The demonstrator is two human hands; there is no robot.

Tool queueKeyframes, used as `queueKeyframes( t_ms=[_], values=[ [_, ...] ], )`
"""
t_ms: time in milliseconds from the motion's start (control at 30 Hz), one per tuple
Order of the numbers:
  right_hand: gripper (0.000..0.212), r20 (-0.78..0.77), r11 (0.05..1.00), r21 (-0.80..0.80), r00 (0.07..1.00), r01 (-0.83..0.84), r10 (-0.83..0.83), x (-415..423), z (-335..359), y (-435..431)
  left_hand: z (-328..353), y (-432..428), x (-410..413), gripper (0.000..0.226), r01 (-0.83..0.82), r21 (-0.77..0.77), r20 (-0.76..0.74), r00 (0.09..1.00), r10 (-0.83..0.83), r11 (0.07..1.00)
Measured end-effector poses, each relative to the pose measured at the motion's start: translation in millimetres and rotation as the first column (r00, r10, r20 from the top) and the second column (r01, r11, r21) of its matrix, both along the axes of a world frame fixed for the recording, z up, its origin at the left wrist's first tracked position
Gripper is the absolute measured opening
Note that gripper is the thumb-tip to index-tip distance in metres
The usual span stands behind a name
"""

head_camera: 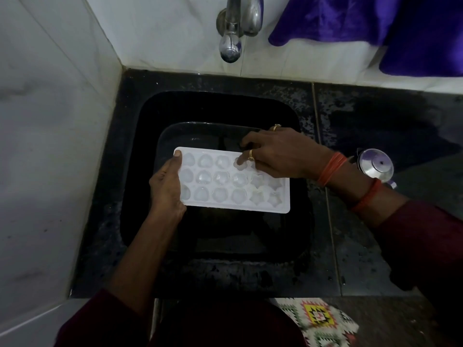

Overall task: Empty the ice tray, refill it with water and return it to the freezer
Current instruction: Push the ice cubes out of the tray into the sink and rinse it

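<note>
Over the sink (225, 236), a person's left hand (166, 189) grips one end of the ice tray (225, 202), thumb on its rim. The right hand (275, 156) curls round the far edge, one finger digging into a cell. Twisting the tray gently, kept low over the sink, should free the cubes without scattering them. Count: one tray, eighteen cells, one tap (231, 46) above the sink.

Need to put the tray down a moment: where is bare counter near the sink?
Bare: the black counter right of the sink, below the purple cloth. Crowded: the sink itself, with tub, tray, left hand, right hand.
</note>
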State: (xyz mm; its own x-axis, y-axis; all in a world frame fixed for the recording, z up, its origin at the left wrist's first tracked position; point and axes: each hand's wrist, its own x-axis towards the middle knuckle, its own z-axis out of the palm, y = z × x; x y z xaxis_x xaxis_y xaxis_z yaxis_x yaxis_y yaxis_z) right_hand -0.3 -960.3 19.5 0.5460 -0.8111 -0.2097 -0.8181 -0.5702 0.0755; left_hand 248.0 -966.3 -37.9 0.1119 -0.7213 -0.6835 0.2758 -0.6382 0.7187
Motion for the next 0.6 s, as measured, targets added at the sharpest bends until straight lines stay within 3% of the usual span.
queueKeyframes(
  t_ms=[133, 233, 400, 600],
  values=[
    [0.049, 0.05, 0.999, 0.026, 0.999, -0.02, 0.018, 1.8, -4.0, 1.5, -1.4, 2.0, -2.7, 0.032, 0.004, 0.012, -0.001, 1.0, -0.004, 1.0],
    [0.036, 0.004, 0.995, 0.096, 1.0, 0.01, -0.011, 5.9, 0.1, -0.4, -0.7, 1.6, -4.0, 0.032, 0.006, 0.014, 0.006, 1.0, -0.006, 1.0],
    [0.031, 0.119, 0.979, 0.203, 0.991, 0.028, -0.053, 1.9, 4.6, -5.7, 0.4, 2.4, -3.8, 0.036, 0.003, 0.011, 0.025, 1.0, -0.003, 1.0],
    [0.032, 0.061, 0.988, 0.151, 0.997, 0.043, -0.053, 3.3, 4.7, -4.4, 2.3, 0.3, -4.9, 0.032, -0.004, 0.008, 0.021, 1.0, 0.004, 1.0]
  ],
)
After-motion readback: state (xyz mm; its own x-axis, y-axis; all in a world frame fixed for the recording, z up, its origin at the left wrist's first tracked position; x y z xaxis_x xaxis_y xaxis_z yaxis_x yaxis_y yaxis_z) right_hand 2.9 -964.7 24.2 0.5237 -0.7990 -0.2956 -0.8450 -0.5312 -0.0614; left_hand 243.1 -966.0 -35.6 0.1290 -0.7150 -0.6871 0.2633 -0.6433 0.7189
